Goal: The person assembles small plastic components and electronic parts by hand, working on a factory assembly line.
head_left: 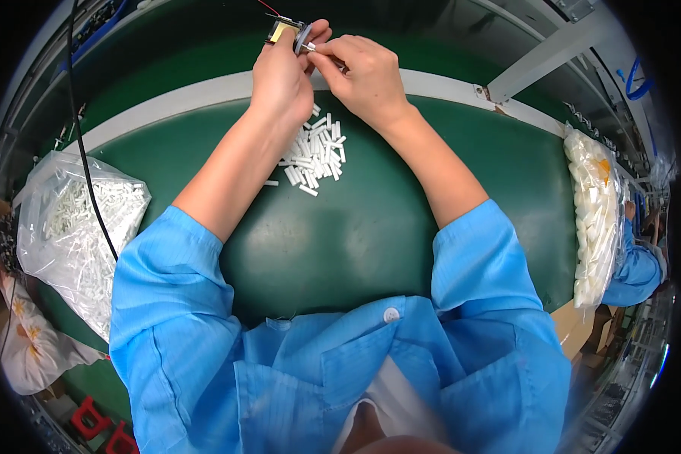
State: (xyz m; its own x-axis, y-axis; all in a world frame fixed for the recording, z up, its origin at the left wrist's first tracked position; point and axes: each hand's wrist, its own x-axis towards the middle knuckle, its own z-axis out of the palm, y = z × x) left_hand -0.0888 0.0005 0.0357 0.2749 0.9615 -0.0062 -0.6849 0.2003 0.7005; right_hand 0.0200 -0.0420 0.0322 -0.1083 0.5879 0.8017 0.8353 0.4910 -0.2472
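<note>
My left hand [282, 76] is closed around a small motor [283, 32] with a yellow-wrapped coil and a grey round disc at its right side. A thin red wire leads up from it. From the right, my right hand [365, 76] pinches a small white tube [310, 47] between thumb and forefinger, its end against the disc side of the motor. Whether the tube sits on a shaft I cannot tell. Below both hands, a loose pile of short white tubes [318, 155] lies on the green mat [325, 250], partly hidden by my left wrist.
At left stands a clear plastic bag [83, 227] full of white tubes, crossed by a black cable [83, 144]. A bag of cream-white parts [592, 216] lies along the right edge. A white rail [446, 87] borders the mat's far side. Another person's blue sleeve [634, 272] shows far right.
</note>
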